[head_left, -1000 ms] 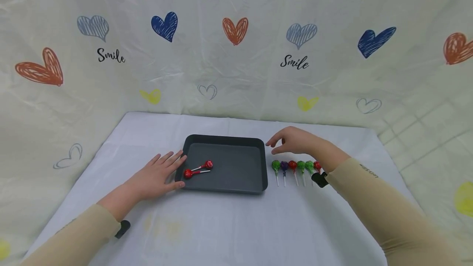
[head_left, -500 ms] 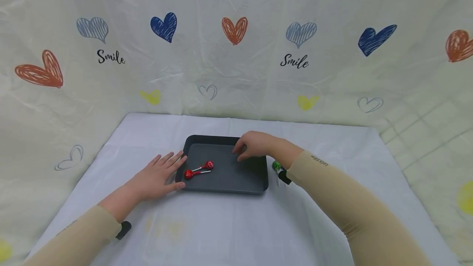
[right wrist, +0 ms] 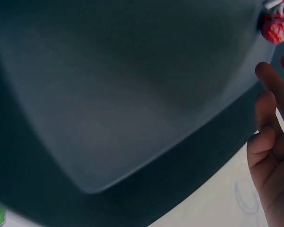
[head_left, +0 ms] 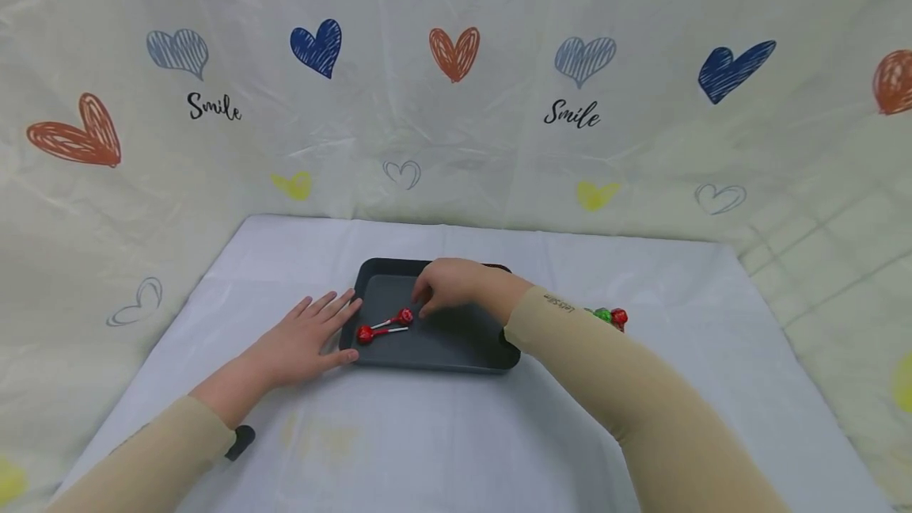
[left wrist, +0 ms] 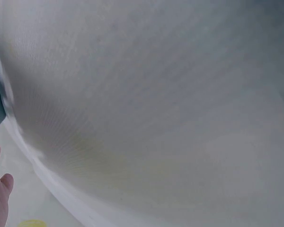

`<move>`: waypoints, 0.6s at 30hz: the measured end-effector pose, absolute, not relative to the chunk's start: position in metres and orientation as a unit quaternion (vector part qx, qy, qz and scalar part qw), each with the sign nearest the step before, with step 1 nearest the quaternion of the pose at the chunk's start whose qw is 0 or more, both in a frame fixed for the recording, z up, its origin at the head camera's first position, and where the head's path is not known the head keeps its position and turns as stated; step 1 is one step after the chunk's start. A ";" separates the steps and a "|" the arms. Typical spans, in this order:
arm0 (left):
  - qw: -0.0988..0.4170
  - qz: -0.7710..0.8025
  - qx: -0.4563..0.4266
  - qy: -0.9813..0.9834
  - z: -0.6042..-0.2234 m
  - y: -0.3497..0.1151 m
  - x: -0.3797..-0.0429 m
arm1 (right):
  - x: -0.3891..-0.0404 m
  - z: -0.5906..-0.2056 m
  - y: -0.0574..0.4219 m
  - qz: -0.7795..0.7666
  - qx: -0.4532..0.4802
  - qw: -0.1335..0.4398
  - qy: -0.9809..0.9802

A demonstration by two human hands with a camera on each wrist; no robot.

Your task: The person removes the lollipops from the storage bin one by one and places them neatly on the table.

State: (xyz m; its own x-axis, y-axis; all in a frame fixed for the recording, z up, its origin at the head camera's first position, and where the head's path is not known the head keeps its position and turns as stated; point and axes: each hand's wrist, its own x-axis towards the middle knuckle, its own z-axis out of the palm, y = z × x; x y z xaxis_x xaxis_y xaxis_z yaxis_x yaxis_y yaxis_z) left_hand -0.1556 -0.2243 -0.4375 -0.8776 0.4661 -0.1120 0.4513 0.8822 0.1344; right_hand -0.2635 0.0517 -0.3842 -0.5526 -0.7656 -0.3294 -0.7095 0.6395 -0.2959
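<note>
Two red lollipops with white sticks lie in the left part of a dark grey tray [head_left: 442, 366], one lollipop [head_left: 366, 334] a little nearer than the other lollipop [head_left: 405, 316]. My right hand [head_left: 452, 283] hovers over the tray with fingers loosely bent and nothing in them, just right of the farther candy. In the right wrist view, a red lollipop head [right wrist: 274, 30] shows above the fingertips [right wrist: 262, 70]. My left hand [head_left: 302, 343] lies with fingers spread and straight, its fingertips and thumb right at the tray's left rim. The left wrist view catches only part of it.
Right of the tray, a green lollipop [head_left: 602, 314] and a red lollipop [head_left: 619, 317] peek out behind my right sleeve [head_left: 598, 362], which hides the others. A white cloth [head_left: 427, 434] covers the table, with a heart-printed curtain [head_left: 492, 141] behind.
My right hand has moved left from beside the row of lollipops to over the tray, close to the red ones. The left hand stays at the rim.
</note>
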 end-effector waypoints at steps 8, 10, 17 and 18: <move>0.056 0.055 0.246 0.966 -0.442 -0.228 -0.157 | -0.261 -0.395 0.029 -0.031 -0.430 0.205 0.878; 0.056 0.058 0.246 0.966 -0.443 -0.228 -0.157 | -0.260 -0.397 0.026 -0.026 -0.425 0.203 0.882; 0.053 0.062 0.246 0.966 -0.440 -0.227 -0.155 | -0.257 -0.402 0.020 -0.004 -0.410 0.187 0.893; 0.054 0.060 0.245 0.966 -0.440 -0.227 -0.155 | -0.256 -0.402 0.020 -0.002 -0.409 0.185 0.894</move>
State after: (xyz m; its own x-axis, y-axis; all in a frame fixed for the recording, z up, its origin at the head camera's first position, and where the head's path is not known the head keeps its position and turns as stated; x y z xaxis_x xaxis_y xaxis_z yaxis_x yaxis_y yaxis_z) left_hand -0.1547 -0.2274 -0.4400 -0.8743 0.4795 -0.0751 0.4666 0.8730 0.1416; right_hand -0.2563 0.0201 -0.4016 -0.5980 -0.7313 -0.3279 -0.7295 0.6661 -0.1551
